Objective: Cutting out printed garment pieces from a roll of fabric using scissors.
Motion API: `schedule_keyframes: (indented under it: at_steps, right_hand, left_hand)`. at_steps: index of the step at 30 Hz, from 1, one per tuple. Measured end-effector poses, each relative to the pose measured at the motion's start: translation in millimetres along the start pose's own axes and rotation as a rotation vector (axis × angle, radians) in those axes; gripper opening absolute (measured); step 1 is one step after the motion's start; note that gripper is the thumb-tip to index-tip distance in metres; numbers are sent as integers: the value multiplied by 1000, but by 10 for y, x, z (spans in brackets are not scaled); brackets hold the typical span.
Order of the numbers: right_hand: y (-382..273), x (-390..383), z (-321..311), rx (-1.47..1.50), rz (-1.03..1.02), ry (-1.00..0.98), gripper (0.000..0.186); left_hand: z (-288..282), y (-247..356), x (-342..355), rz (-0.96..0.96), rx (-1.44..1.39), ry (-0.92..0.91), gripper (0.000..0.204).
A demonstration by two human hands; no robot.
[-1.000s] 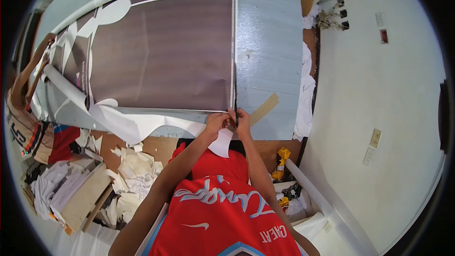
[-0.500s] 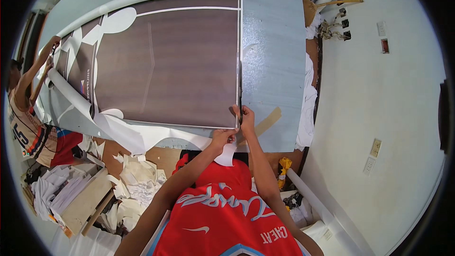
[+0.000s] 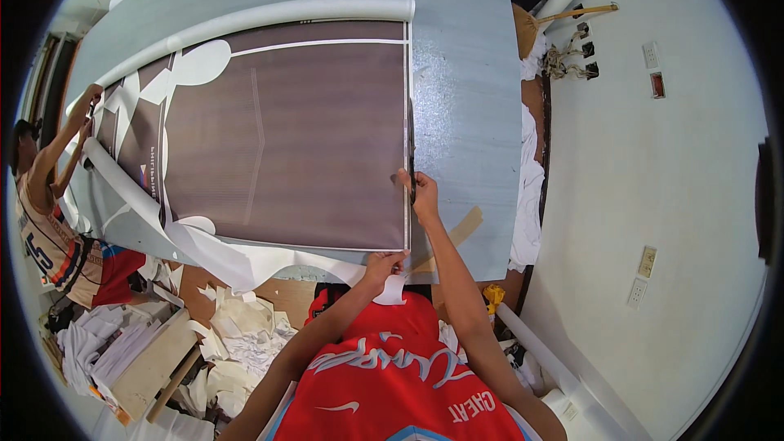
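A large printed sheet (image 3: 327, 131), dark brown-grey with white borders, lies flat on the light blue table (image 3: 465, 98). My right hand (image 3: 422, 196) is closed around the handles of dark scissors (image 3: 412, 143), whose blades lie along the sheet's right edge. At the near right corner, my left hand (image 3: 384, 268) pinches the sheet's edge. Below its fingers hangs a white paper strip (image 3: 390, 290). The fingertips of my left hand are partly hidden.
A long white roll (image 3: 269, 18) borders the sheet's far side. Another person (image 3: 61, 212) works at the table's left end. Scrap paper (image 3: 245, 327) is heaped on the floor at left. A tan strip (image 3: 461, 229) lies right of my right hand; a white wall (image 3: 645, 180) stands beyond.
My right hand and the scissors have moved farther along the sheet's right edge, away from me. My left hand stays at the near corner. The whole view has shifted slightly.
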State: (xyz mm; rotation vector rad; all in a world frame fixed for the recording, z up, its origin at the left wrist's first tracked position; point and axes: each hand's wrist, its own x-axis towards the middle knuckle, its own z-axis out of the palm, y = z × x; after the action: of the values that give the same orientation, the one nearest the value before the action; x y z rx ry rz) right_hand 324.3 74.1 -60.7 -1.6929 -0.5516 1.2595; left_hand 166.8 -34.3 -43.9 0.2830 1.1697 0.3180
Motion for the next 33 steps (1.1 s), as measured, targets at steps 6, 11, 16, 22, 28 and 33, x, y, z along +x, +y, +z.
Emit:
schedule_keyframes:
  at_steps: [6, 11, 16, 22, 28, 33]
  right_hand:
    - [-113, 300, 79, -72, 12, 8, 47]
    - [-171, 601, 114, -28, 1, 19, 49]
    - [-359, 853, 179, -68, -21, 42, 49]
    - [-553, 1063, 242, -51, -24, 50, 50]
    - [-584, 1241, 303, -51, -44, 65, 54]
    - [-502, 1386, 230, -276, -116, 142, 56]
  left_hand:
    - [-58, -61, -46, -16, 15, 43, 18]
    - [-100, -125, -65, -12, 49, 21, 17]
    - [-140, -177, -80, -22, 43, 27, 18]
    - [-127, -170, -80, -24, 66, 30, 18]
    - [-167, -232, -53, -6, 86, 25, 18]
    - [-89, -153, -78, 17, 98, 30, 15]
